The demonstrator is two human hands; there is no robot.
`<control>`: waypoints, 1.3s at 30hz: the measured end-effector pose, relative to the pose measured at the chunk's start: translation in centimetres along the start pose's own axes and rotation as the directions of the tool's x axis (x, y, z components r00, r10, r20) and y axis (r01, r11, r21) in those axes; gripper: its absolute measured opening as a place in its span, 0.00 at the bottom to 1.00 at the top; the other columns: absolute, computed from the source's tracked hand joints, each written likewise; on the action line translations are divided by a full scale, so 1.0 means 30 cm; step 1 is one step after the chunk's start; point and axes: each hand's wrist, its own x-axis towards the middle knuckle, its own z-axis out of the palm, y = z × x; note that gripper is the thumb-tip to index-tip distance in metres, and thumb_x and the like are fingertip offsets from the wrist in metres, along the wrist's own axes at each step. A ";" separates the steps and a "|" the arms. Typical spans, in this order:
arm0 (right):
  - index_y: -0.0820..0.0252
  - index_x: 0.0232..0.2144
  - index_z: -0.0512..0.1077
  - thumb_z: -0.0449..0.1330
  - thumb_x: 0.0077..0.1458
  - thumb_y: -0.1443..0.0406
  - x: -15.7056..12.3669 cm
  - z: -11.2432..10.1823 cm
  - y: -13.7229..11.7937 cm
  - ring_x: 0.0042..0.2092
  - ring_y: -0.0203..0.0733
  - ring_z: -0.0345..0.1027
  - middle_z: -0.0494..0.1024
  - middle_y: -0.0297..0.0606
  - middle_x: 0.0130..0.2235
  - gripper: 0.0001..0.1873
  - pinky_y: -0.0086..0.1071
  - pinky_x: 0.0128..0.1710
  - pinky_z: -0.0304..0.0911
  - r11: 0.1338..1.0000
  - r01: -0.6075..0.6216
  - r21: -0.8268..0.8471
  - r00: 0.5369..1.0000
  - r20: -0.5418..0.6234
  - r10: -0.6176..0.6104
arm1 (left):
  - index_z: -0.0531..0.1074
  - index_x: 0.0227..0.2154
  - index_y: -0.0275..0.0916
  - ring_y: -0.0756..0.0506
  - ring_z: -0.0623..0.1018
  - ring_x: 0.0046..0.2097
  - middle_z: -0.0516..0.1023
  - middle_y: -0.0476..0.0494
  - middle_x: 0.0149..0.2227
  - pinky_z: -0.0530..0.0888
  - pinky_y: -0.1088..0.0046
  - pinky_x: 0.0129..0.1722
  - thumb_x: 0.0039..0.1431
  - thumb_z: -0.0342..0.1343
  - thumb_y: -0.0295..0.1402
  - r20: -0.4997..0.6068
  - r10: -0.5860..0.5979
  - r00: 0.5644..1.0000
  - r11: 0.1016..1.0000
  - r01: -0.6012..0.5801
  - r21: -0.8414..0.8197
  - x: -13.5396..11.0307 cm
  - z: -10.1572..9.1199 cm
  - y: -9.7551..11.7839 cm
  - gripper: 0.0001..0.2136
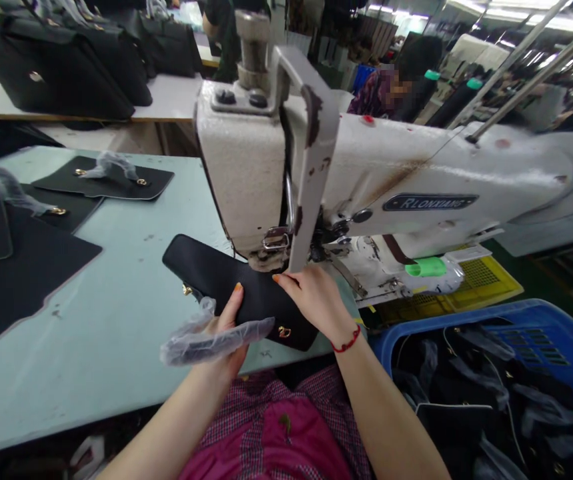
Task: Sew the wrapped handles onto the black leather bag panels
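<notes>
Panel (261,300) of smooth black leather-like material, long and round-cornered, is lying in the head view under the needle end of one off-white, paint-chipped sewing machine (246,167). It is carrying two small gold metal fittings (284,331) and one curved, film-wrapped handle (191,343). The bare left hand (226,320) is clamping the panel's near side, its thumb pressing on top and its other fingers going out of sight underneath, while the handle is looping over it. The bare right hand (316,297), wearing one red cord bracelet (347,341), is resting at the panel just beside the machine's foot; its thumb is stretching over the black surface, but I cannot tell whether its other fingers are gripping. On the left, the pale green tabletop (141,347) is bearing at least three more flat black pieces (16,280), with two wrapped handles showing among them. Farther back, at least three black upright handbags (61,60) are standing on one white table (166,100). At the right, one blue plastic basket (526,307) is holding a heap of black pieces and film-wrapped handles, too tangled to count, and one yellow mesh-sided tray (509,283) is sitting behind it
</notes>
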 end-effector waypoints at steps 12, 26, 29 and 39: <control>0.60 0.31 0.80 0.54 0.64 0.60 0.005 0.006 0.015 0.31 0.37 0.71 0.81 0.41 0.30 0.17 0.27 0.29 0.52 0.996 -0.022 0.090 0.998 0.054 0.017 | 0.77 0.42 0.37 0.39 0.69 0.61 0.72 0.40 0.58 0.70 0.60 0.60 0.53 0.61 0.23 -0.005 0.100 0.995 0.915 -0.094 -0.393 0.020 -0.012 -0.041 0.12; 0.60 0.33 0.80 0.54 0.64 0.60 0.012 0.033 0.032 0.38 0.42 0.74 0.82 0.43 0.35 0.16 0.29 0.34 0.57 0.992 -0.006 0.123 1.000 0.011 0.004 | 0.75 0.47 0.37 0.39 0.74 0.57 0.77 0.39 0.52 0.71 0.58 0.59 0.49 0.65 0.24 -0.088 0.126 0.988 0.913 -0.150 -0.380 0.012 0.018 -0.009 0.19; 0.60 0.33 0.79 0.54 0.64 0.59 0.013 0.047 0.037 0.34 0.41 0.73 0.81 0.42 0.32 0.16 0.30 0.33 0.57 0.988 -0.013 0.156 1.000 -0.003 0.014 | 0.76 0.43 0.35 0.37 0.75 0.55 0.79 0.38 0.49 0.71 0.58 0.58 0.46 0.66 0.25 -0.103 0.147 0.984 0.930 -0.173 -0.323 0.016 0.014 0.009 0.18; 0.62 0.33 0.76 0.52 0.65 0.60 -0.022 0.129 0.016 0.36 0.40 0.71 0.77 0.39 0.31 0.16 0.29 0.37 0.59 0.850 -0.001 0.526 0.998 -0.052 0.034 | 0.77 0.41 0.36 0.35 0.77 0.52 0.80 0.38 0.47 0.77 0.60 0.51 0.36 0.71 0.28 0.074 0.230 0.970 0.972 -0.226 -0.064 0.101 -0.057 0.152 0.23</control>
